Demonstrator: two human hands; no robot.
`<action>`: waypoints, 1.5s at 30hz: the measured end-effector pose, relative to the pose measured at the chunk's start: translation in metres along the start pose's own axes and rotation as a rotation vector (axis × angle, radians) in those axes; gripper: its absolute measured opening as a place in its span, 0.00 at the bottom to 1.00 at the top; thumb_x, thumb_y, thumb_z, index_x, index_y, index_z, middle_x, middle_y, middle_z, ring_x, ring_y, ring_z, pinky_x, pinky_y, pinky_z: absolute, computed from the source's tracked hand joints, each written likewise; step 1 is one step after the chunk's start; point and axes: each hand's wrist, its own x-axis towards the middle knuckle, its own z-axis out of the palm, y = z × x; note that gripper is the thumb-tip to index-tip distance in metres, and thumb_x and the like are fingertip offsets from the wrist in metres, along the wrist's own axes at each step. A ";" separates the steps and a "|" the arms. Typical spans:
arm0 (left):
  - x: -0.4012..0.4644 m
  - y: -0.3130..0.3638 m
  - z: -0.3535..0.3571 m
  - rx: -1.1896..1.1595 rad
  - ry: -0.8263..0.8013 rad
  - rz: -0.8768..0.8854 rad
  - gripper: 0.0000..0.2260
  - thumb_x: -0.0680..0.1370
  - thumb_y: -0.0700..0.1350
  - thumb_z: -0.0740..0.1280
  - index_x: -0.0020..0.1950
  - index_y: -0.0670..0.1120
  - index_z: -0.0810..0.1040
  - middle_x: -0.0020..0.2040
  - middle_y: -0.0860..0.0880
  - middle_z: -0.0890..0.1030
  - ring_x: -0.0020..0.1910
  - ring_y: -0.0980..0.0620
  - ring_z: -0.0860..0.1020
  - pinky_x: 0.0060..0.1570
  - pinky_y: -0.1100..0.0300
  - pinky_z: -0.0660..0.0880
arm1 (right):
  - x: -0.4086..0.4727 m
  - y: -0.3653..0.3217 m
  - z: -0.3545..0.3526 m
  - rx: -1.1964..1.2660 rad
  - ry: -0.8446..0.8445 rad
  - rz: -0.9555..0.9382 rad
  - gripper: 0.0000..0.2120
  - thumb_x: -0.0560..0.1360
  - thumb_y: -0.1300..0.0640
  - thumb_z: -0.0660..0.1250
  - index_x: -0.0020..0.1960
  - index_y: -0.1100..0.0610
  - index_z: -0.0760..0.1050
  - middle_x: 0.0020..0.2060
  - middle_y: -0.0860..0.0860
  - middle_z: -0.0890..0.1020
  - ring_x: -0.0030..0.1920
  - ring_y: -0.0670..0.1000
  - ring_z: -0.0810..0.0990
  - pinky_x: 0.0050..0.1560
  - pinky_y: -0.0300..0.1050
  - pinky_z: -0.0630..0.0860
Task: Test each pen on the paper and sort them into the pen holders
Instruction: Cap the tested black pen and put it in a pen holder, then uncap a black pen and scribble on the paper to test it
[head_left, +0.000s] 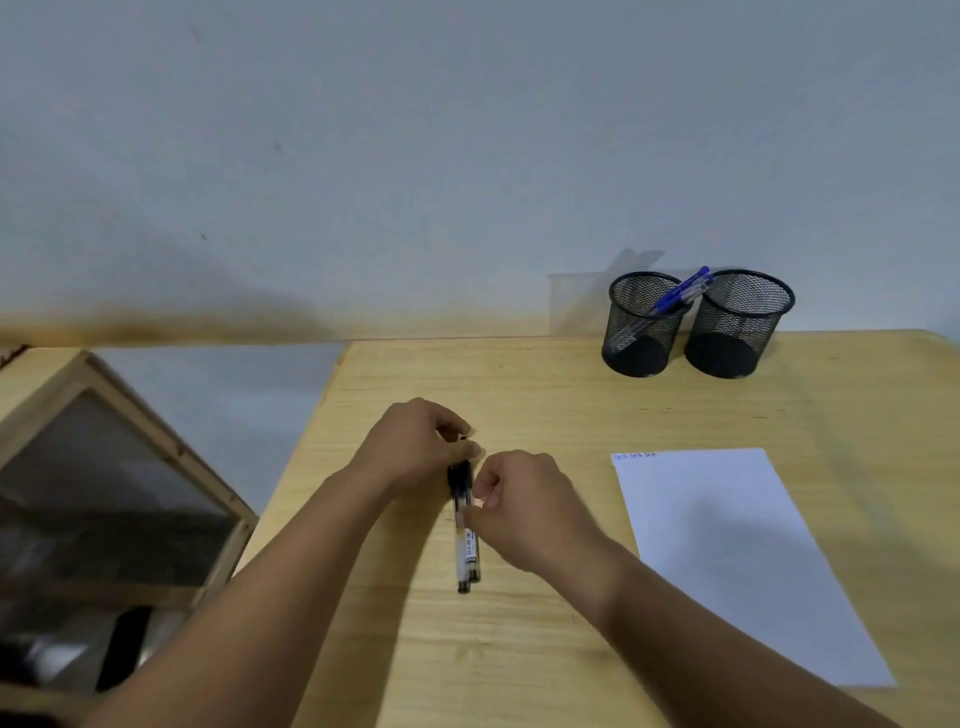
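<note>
Two black-capped clear pens (466, 551) lie side by side on the wooden table (519, 649), caps pointing away from me. My left hand (415, 447) pinches at the cap end of the pens. My right hand (524, 499) has its fingers curled, pinching a pen barrel near the middle. A white sheet of paper (727, 545) lies to the right, with small blue writing at its top left corner. Two black mesh pen holders stand at the back: the left holder (641, 327) contains blue pens (675, 299), and the right holder (735, 327) looks empty.
A wooden-framed cabinet with a dark glass panel (104, 493) stands left of the table, below its level. A grey wall runs behind the table. The table's left edge lies close to my left forearm.
</note>
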 end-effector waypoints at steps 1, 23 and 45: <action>0.000 -0.002 0.001 -0.015 -0.001 0.002 0.10 0.71 0.54 0.75 0.50 0.53 0.86 0.44 0.57 0.83 0.44 0.62 0.78 0.43 0.65 0.73 | -0.001 -0.002 0.001 -0.005 -0.002 -0.005 0.07 0.70 0.52 0.73 0.45 0.51 0.77 0.43 0.49 0.83 0.46 0.52 0.81 0.46 0.45 0.79; -0.031 0.027 -0.002 -0.209 0.009 0.184 0.11 0.73 0.52 0.75 0.55 0.58 0.82 0.52 0.64 0.80 0.50 0.66 0.73 0.42 0.71 0.67 | -0.035 0.031 -0.070 0.297 0.029 0.078 0.09 0.66 0.62 0.70 0.44 0.52 0.80 0.29 0.48 0.83 0.30 0.54 0.83 0.36 0.56 0.82; -0.041 0.118 0.065 -0.358 0.076 0.373 0.07 0.71 0.47 0.77 0.41 0.59 0.82 0.42 0.65 0.80 0.43 0.59 0.74 0.41 0.73 0.66 | -0.053 0.117 -0.131 -0.215 0.164 -0.275 0.04 0.77 0.51 0.65 0.50 0.46 0.78 0.41 0.40 0.81 0.43 0.43 0.77 0.40 0.37 0.71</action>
